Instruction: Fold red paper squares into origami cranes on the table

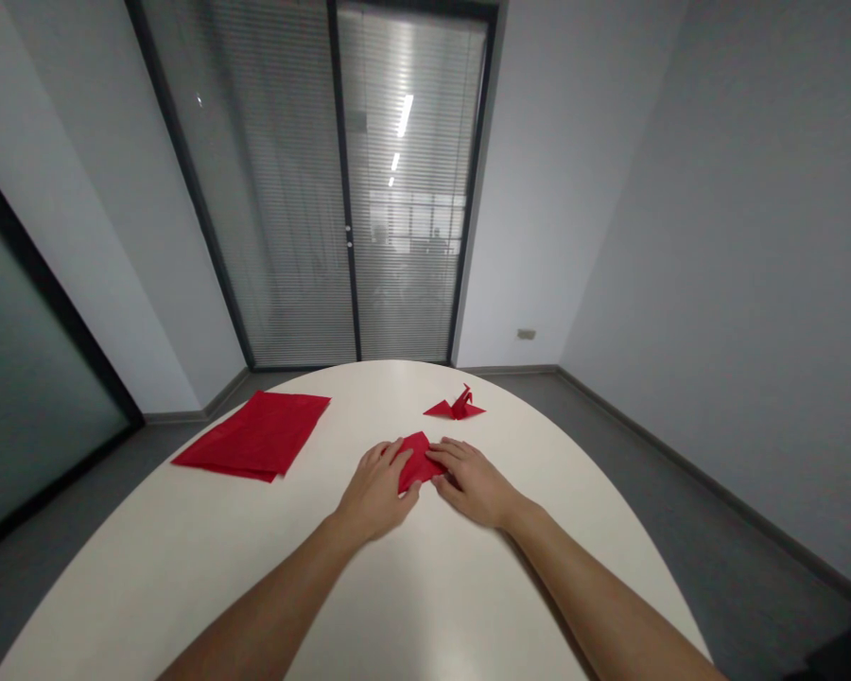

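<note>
A small folded piece of red paper point(418, 461) lies on the white table between my two hands. My left hand point(379, 487) has its fingers over the paper's left side, with the thumb by the lower edge. From the other side, my right hand point(475, 480) holds the right edge, fingers on top and thumb bent close below. Parts of the paper are hidden under the fingers. Just beyond, a finished red paper crane point(460, 407) stands with its wings spread.
Several large sheets of red paper point(259, 435) lie stacked at the left of the round white table point(411, 605). Behind the table is a glass partition with blinds point(290, 189). Plain walls point(738, 236) stand to the right, above a grey floor.
</note>
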`<state>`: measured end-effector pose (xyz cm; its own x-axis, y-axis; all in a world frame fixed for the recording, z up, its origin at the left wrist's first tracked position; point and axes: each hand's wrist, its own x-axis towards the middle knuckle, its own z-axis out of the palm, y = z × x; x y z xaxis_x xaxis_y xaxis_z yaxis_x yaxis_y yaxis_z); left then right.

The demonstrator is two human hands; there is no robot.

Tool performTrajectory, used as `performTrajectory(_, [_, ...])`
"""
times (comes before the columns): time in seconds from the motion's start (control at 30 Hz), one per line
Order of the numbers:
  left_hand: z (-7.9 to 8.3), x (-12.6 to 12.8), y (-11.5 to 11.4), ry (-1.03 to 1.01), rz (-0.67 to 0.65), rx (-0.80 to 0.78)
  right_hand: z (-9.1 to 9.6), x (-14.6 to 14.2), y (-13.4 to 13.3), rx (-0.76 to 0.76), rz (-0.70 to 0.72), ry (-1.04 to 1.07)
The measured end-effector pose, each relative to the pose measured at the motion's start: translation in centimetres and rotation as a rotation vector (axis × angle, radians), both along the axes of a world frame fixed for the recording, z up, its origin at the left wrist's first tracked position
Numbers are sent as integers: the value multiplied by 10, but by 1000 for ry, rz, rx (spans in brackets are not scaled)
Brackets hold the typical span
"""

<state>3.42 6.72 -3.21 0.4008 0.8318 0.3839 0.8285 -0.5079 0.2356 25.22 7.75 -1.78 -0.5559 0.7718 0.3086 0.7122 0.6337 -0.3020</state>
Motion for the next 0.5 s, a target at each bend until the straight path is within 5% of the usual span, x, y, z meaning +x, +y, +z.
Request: performTrajectory(0.5, [-1,0,1,-16,-30,34,6,-1,1,37,69,112])
